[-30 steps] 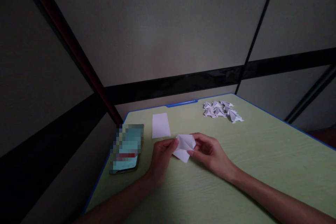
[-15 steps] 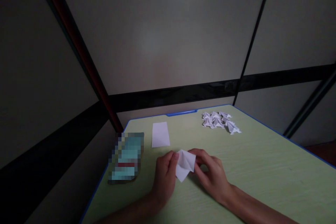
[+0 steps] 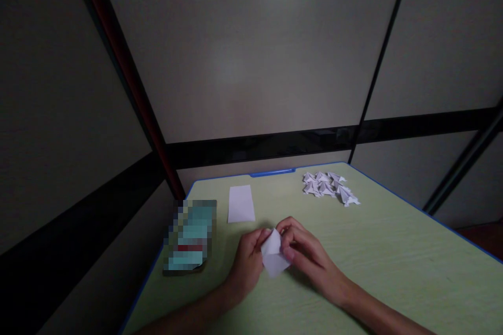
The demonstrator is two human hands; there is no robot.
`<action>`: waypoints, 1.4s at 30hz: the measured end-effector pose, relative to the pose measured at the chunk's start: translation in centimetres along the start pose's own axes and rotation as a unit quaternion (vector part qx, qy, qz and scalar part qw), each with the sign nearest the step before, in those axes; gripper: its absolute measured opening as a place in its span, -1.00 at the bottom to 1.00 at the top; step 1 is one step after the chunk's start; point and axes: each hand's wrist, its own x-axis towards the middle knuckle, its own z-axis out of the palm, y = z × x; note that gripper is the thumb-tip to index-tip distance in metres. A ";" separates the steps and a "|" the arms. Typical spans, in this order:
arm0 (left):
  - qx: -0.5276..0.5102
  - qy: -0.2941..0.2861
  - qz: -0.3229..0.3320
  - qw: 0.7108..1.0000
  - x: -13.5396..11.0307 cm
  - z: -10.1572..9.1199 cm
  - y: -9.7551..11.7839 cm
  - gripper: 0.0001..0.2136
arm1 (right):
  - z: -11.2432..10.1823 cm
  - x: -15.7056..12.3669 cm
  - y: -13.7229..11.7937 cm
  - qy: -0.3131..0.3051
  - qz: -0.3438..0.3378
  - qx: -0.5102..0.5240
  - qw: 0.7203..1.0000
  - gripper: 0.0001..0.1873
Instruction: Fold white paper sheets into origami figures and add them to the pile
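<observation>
Both my hands hold a small white folded paper just above the green table. My left hand pinches its left edge with fingers curled. My right hand grips the right side, thumb and fingers pressed on the paper. The paper's lower tip points down toward the table between the hands.
A flat white sheet lies behind my hands. A pile of several folded white paper pieces sits at the back right. A phone lies at the left edge. A wall with dark rails stands behind the blue-rimmed table.
The hands have drawn closer together and the paper has been folded narrower. The view has tilted slightly, so the table sits lower in the frame.
</observation>
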 end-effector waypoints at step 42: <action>0.000 -0.104 -0.084 0.991 -0.4 -0.3 0.2 -0.61 | 0.4 0.1 1.1 -0.053 0.209 0.231 0.949 -0.58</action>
